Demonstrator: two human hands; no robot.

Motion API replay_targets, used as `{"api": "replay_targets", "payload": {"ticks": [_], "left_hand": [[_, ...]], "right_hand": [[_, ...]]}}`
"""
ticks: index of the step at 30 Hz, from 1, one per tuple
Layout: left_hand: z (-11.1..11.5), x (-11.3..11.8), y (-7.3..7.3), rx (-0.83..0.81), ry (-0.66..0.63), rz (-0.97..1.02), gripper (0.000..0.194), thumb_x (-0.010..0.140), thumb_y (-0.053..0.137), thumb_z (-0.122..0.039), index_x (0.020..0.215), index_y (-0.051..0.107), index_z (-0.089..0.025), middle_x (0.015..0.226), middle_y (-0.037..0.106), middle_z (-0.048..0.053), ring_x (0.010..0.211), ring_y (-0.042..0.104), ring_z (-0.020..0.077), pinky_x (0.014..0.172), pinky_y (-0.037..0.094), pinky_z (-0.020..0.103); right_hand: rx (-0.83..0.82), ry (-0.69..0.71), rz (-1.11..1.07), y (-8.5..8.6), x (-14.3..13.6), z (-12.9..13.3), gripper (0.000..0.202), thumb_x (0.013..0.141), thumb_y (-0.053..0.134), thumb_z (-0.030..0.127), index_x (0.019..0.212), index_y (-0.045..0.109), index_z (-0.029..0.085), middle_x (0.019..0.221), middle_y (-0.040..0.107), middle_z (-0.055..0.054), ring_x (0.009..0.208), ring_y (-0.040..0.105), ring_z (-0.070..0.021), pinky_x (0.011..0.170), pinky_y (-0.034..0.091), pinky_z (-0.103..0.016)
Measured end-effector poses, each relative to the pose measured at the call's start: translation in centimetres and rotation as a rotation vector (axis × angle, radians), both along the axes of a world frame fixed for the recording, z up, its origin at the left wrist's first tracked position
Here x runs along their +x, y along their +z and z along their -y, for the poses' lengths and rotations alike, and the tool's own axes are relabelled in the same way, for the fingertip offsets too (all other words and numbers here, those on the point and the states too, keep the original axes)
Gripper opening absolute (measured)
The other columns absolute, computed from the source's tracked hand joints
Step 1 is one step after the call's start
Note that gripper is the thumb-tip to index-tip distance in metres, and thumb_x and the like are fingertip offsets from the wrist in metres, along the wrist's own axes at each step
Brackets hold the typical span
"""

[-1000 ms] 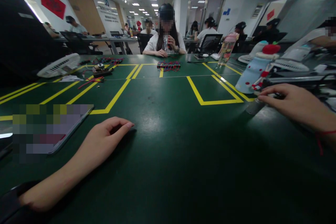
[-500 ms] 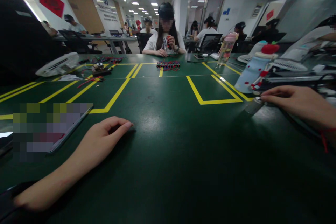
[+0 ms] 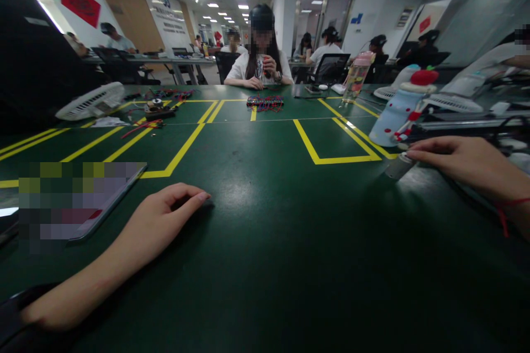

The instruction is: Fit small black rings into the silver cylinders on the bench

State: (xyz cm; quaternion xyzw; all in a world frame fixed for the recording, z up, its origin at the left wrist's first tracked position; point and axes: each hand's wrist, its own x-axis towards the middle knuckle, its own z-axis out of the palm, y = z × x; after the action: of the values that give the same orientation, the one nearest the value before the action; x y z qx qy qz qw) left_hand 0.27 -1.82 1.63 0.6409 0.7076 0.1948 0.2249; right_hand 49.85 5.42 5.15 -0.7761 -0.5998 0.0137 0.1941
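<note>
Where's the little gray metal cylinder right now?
In the head view, the little gray cylinder is on the right side, at the fingertip end of the right hand, just in front of the blue bottle.

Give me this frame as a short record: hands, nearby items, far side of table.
left hand: low over or on the green table, fingers curled, nothing visible in them
right hand: fingers at the upper end of a small grey cylinder; grip unclear
behind cylinder: blue bottle with red top
beside left forearm: flat panel, mostly pixelated
markings: yellow tape
far side: seated person, bundle of red and blue wires
</note>
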Motion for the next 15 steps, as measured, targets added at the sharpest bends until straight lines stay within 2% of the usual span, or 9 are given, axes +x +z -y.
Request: {"api": "replay_targets", "payload": {"ticks": [4, 9, 15], "left_hand": [[-0.19, -0.52, -0.63, 0.024, -0.016, 0.004, 0.041, 0.085, 0.047, -0.057, 0.098, 0.067, -0.023, 0.101, 0.071, 0.004, 0.092, 0.063, 0.0260, 0.079, 0.045, 0.035], [-0.14, -0.45, -0.54, 0.003, -0.011, 0.002, 0.040, 0.085, 0.047, -0.055, 0.098, 0.068, -0.023, 0.101, 0.072, 0.004, 0.093, 0.064, 0.0257, 0.078, 0.045, 0.033], [-0.18, -0.26, -0.40, 0.009, -0.007, 0.009, 0.040, 0.084, 0.048, -0.056, 0.097, 0.067, -0.023, 0.101, 0.071, 0.003, 0.094, 0.064, 0.0258, 0.082, 0.045, 0.034]], "right_hand": [[0.008, 0.048, -0.025, -0.04, 0.41, -0.12, 0.032, 0.072, 0.068, 0.040, 0.100, 0.074, 0.026, 0.102, 0.070, -0.005, 0.091, 0.061, -0.0219, 0.081, 0.038, -0.035], [0.006, 0.013, -0.037, -0.41, 0.51, -0.26, 0.036, 0.069, 0.068, 0.050, 0.093, 0.074, 0.024, 0.100, 0.070, -0.003, 0.091, 0.061, -0.0201, 0.082, 0.039, -0.033], [-0.014, 0.019, -0.090, -0.48, 0.25, -0.22, 0.032, 0.070, 0.067, 0.046, 0.091, 0.074, 0.022, 0.100, 0.071, -0.004, 0.090, 0.063, -0.0199, 0.082, 0.040, -0.033]]}}
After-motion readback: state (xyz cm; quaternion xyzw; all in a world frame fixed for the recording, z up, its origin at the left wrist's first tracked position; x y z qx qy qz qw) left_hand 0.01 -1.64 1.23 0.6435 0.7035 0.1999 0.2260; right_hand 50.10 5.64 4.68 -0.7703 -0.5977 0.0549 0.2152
